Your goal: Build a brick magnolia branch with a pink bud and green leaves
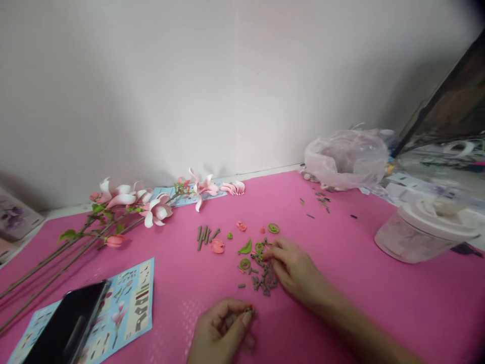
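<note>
looks like picking out pcs rn. left hand point(227, 328) pinched on a tiny red-and-grey pc point(249, 309), just below the brown pile point(267, 279); right hand point(291, 265) half curled at it, can't tell if holding anything. next move prob needs precise fingertips. 3 green rings point(273, 231), 1 leaf point(246, 247), 1 coral bud point(217, 246).

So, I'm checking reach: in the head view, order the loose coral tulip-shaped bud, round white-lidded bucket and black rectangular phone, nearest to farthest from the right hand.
From the right hand:
1. Coral bud, to its left.
2. Round bucket, to its right.
3. Black phone, at the lower left.
</note>
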Available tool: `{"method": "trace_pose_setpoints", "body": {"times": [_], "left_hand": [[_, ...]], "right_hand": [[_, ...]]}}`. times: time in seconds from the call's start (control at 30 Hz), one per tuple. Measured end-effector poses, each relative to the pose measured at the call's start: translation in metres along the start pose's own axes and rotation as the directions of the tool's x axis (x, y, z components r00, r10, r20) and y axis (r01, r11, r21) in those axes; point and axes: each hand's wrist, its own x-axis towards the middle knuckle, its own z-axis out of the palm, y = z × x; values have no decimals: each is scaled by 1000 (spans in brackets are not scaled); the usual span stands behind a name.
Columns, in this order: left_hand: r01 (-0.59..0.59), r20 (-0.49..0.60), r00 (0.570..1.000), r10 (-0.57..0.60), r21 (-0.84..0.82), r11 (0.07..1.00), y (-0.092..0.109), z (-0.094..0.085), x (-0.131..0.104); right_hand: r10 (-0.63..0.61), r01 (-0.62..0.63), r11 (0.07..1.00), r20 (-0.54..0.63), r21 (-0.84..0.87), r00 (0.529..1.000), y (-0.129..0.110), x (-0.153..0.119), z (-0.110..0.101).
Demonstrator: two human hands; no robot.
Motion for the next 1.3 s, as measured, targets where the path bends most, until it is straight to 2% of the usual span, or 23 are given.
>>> {"method": "trace_pose_setpoints", "body": {"times": [0.17,0.37,0.6,0.8,1.1,1.2,1.3], "left_hand": [[-27,-9,1000,27,48,998,2,0,0],[-39,-6,999,39,-11,999,5,1,-1],[-35,-9,999,35,13,999,2,0,-1],[-31,-38,999,34,65,997,1,1,-2],[-71,-49,996,71,4,997,7,5,-5],[-97,-54,994,97,16,995,6,5,-6],[-66,-55,996,68,25,998,4,4,-6]], "right_hand": [[47,-47,997,-8,64,999,5,-2,-13],[120,-116,991,-66,61,991,8,-3,-18],[73,-77,996,69,47,995,12,-5,-24],[74,-76,997,115,11,991,12,-8,-25],[-54,23,994,288,111,956,1,-11,-32],[-56,26,994,286,108,957,-3,-11,-30],[-58,34,995,276,92,960,-2,-10,-26]]}}
